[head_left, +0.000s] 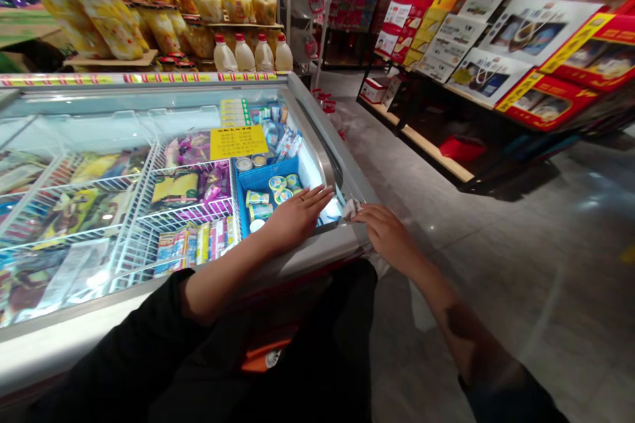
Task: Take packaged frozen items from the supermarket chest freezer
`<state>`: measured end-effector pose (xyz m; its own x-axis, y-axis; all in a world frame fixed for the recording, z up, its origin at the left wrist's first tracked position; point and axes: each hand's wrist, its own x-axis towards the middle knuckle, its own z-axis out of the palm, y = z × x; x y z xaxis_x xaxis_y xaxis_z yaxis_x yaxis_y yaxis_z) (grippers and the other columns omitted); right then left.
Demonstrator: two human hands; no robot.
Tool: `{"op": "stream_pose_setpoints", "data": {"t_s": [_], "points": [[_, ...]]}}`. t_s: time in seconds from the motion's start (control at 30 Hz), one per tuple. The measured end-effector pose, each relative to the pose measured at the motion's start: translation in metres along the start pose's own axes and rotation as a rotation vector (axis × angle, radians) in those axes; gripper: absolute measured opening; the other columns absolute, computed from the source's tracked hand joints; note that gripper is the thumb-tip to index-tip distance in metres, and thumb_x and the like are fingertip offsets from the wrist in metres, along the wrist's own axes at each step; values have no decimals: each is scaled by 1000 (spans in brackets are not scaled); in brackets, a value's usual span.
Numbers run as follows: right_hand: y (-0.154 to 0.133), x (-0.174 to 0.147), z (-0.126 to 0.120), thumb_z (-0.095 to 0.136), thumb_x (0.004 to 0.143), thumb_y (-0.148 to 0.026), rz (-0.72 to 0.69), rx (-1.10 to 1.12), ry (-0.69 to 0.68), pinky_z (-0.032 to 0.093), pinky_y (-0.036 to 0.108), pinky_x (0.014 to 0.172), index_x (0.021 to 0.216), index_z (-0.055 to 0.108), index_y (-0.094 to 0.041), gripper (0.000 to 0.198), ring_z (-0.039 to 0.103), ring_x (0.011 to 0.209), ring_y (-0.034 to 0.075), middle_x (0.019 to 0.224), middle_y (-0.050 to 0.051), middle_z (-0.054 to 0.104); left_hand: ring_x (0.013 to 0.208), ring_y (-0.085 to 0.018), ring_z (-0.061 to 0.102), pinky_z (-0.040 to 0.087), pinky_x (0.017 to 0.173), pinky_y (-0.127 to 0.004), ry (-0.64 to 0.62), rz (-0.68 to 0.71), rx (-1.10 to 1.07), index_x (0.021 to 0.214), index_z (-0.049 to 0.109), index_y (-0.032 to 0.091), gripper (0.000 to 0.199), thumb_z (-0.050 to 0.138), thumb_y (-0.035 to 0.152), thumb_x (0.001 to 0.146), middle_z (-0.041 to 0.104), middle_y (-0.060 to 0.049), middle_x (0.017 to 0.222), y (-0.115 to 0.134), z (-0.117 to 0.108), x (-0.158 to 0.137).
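From the head view, my right hand (389,234) had its fingers drawn narrow around a crumpled, whitish cloth or tissue (353,209), at the near right corner of the long, grey-framed, glass-topped chest freezer (353,175). My left hand (297,215) was palm down over the glass just beside it, fingers straight and close together, gripping nothing; whether the palm pressed, I couldn't tell. I judged the step to be wiping that corner; another stroke would call for firm pressure along the frame, with my left hand clear of its path.

Beneath the glass, a blue, open-topped rectangular bin (292,168) held small round tubs with pale lids (282,195). Next to it, white wire-grid baskets (143,211) held purple packets (217,183), yellow packets (173,190) and upright, multicoloured slim packs (198,242).
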<state>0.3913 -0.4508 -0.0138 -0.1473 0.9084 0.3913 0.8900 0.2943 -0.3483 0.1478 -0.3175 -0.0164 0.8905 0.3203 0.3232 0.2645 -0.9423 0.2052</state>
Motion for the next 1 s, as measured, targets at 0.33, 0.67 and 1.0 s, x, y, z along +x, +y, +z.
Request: {"op": "stream_pose_setpoints", "data": {"t_s": [0.33,0.67,1.0], "points": [[-39,2,16,50,96,-11,-45,-226,32,52,48,108,129,71,-20,40,66,124,28,132,9,75,159,-22,31,30,131,-44,-19,-88,73,157,44,9,60,42,9,97,41,-13,167,-2,-2,-3],[-18,-26,21,42,103,-13,78,-166,175,44,51,123,140,66,-24,46,55,143,25,145,7,67,159,-22,31,31,131,-45,-10,-77,42,156,45,11,57,42,11,99,42,-12,166,-2,0,-4],[46,31,17,40,104,-22,230,-50,118,39,51,126,152,57,-24,50,47,151,25,158,9,57,158,-22,33,34,130,-46,38,-82,72,156,44,10,56,41,12,100,45,-14,165,0,-2,8]]}}
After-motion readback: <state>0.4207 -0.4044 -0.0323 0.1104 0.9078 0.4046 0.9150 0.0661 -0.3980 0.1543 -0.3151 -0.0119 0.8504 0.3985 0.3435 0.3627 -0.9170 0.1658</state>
